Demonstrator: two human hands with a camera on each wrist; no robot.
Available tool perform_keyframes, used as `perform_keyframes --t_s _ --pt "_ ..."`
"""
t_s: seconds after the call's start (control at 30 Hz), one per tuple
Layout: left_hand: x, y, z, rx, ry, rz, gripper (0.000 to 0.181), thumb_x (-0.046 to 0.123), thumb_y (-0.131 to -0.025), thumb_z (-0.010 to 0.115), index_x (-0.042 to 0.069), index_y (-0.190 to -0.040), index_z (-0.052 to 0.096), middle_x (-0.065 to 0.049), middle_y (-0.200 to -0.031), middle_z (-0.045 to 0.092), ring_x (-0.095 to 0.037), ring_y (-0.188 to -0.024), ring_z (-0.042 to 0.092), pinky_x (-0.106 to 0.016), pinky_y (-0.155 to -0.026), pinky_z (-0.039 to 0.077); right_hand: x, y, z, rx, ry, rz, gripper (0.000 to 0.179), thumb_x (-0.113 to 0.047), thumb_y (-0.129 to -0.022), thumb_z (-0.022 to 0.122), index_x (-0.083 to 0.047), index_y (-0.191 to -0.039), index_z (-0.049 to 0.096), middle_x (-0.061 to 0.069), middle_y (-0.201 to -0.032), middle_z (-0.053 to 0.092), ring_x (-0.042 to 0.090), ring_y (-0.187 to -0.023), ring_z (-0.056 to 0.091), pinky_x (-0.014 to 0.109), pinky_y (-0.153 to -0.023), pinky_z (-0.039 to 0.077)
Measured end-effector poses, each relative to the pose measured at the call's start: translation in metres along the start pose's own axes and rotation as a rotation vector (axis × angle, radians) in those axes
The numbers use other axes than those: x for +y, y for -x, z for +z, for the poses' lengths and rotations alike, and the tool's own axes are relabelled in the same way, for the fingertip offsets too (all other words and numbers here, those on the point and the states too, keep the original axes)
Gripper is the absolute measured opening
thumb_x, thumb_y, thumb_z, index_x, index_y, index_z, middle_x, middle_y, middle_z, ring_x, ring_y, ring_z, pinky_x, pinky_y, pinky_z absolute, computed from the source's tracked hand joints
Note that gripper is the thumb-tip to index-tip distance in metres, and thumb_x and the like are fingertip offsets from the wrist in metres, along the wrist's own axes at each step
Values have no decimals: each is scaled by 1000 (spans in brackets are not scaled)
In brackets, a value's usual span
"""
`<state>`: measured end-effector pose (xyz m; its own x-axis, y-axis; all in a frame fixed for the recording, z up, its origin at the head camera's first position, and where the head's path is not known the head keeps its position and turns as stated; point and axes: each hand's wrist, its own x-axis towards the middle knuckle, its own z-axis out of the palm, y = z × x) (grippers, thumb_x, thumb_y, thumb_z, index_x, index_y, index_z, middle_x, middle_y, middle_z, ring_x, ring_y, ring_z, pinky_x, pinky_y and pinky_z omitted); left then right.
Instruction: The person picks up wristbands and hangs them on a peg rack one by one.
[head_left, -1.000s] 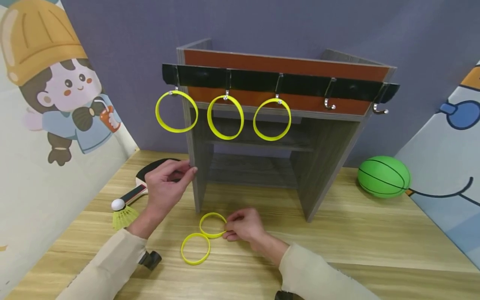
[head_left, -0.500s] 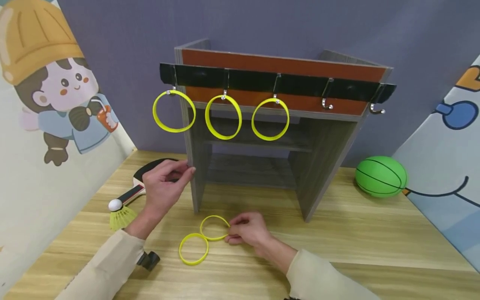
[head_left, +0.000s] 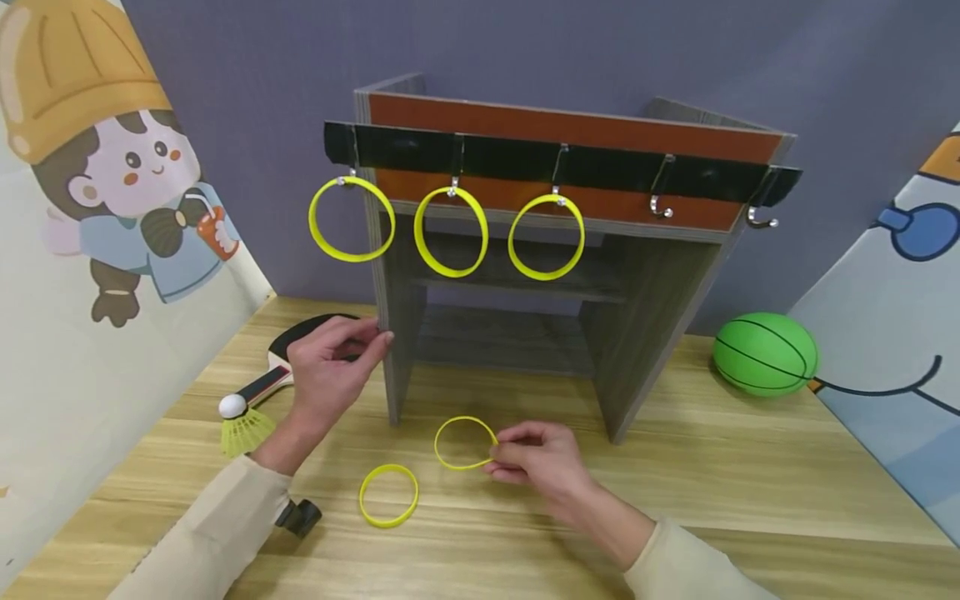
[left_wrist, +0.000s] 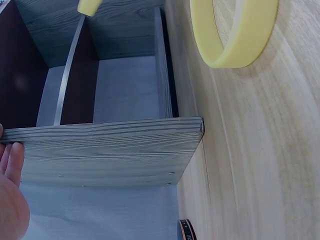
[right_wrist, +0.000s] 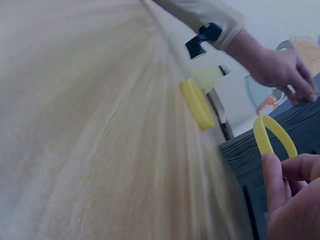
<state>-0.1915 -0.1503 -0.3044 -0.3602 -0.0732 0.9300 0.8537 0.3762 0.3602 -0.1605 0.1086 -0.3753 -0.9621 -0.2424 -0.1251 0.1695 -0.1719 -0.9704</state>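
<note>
My right hand [head_left: 551, 467] pinches a yellow ring [right_wrist: 261, 135] at its right side between thumb and fingers; the right wrist view shows it raised off the wooden table. A second yellow ring [head_left: 415, 497] lies flat on the table, to the left. My left hand [head_left: 333, 367] holds the front edge of the left side panel [head_left: 395, 383] of a grey wooden shelf unit, its fingers partly hidden behind that edge. Across the unit's top runs a black hook strip [head_left: 510, 158]. Three yellow rings, including the leftmost ring [head_left: 313, 229], hang from its hooks.
Two more metal hooks, one of them the rightmost hook [head_left: 761, 221], stand at the strip's right. A green ball [head_left: 765, 354] rests right of the unit. On the left lie a table tennis paddle [head_left: 266, 383] and a yellow shuttlecock [head_left: 246, 429].
The right hand has moved right with the yellow ring, drawing it away from the other ring on the table, which it touched before. The left hand has stayed at the panel.
</note>
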Motion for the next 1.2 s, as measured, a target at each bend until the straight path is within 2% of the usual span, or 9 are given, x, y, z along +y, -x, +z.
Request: perform_keyframes --t_s 0.27,0.63,0.97,1.2 --pt "1 -1 -1 -6 -18 8 21 -23 -62 74 -15 -80 68 -19 -68 63 -14 -61 62 -16 -57 53 -22 17 -11 39 -48 -16 17 15 -79 64 11 -94 61 16 -81 61 28 -72 69 34 -71 57" --pt "1 0 1 1 -6 9 21 -23 -62 74 -14 -81 68 -19 -68 63 -13 -60 62 -16 -57 53 -43 42 -37 52 -144 -64 15 12 -81 66 0 -88 67 16 -82 64 26 -75 69 34 -74 57" --pt "1 0 1 -2 0 10 21 -23 -62 74 -15 -80 68 -19 -68 63 -13 -61 62 -16 -57 53 -82 58 -62 52 -239 -192 18 12 -85 62 -3 -88 71 15 -85 68 25 -76 69 31 -73 56" --pt "-1 1 1 -1 2 15 21 -23 -62 74 -14 -81 68 -19 -69 63 -13 -61 62 -16 -58 53 -109 64 -69 25 -324 -266 19 12 -88 58 -1 -89 72 16 -86 69 25 -75 69 28 -71 56"
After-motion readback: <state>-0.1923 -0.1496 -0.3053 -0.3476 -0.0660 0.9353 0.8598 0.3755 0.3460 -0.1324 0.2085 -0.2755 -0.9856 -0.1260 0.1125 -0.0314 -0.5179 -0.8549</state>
